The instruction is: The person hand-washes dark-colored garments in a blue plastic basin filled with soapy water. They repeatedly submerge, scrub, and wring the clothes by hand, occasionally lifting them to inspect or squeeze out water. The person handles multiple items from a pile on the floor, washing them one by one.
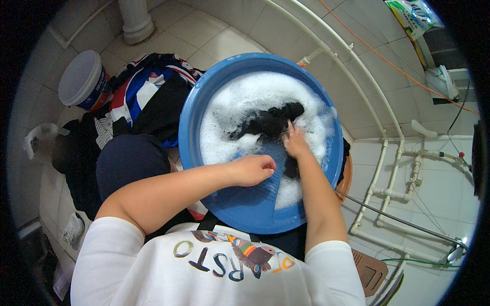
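A large blue plastic basin (193,91) stands before me, holding water and thick white suds (229,95). Dark wet cloth (268,120) pokes up through the foam. At its near right side, my right hand (295,140) reaches down into the suds, its fingers against the cloth; whether they grip it is hidden. Above a blue ribbed washboard (264,183) slanting down into the water hovers my left hand (254,170). Its fingers are curled in, and nothing shows in them. The board's lower end is under water and foam.
Left of the basin lies a pile of clothes (160,103), beside a white bucket (82,80). A white shoe (73,228) is on the tiled floor. On the right, a metal hose (398,215) crosses toward the basin, past white wall pipes (379,168) and a brown plastic object (369,271).
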The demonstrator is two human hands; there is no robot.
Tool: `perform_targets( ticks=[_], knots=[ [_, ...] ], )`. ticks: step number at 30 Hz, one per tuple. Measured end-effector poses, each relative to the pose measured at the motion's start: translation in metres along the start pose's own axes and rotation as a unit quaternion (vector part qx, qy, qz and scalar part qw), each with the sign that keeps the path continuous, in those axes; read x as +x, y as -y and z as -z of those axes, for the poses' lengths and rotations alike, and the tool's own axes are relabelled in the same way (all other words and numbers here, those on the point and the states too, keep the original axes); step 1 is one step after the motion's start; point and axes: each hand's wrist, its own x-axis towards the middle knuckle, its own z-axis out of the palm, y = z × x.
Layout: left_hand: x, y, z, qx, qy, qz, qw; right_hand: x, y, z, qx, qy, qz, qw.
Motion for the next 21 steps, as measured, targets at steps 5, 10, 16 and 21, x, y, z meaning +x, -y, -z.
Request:
perform_targets(
  ticks=[5, 10, 16, 21],
  knots=[
    [0.009, 0.010, -0.001, 0.038, -0.016, -0.014, 0.999, 0.043, -0.021, -0.016, -0.054, 0.125, -0.062, 0.989],
    [0.008, 0.011, 0.003, 0.054, -0.035, 0.004, 0.998, 0.017, 0.004, -0.022, -0.076, 0.024, -0.073, 0.994],
    [0.006, 0.002, 0.005, 0.064, -0.018, 0.020, 0.998, -0.033, 0.003, -0.006, 0.002, -0.200, -0.045, 0.979],
    [0.006, 0.002, 0.002, 0.071, -0.012, 0.010, 0.997, -0.071, -0.007, -0.008, 0.142, -0.220, -0.020, 0.965]
  ],
)
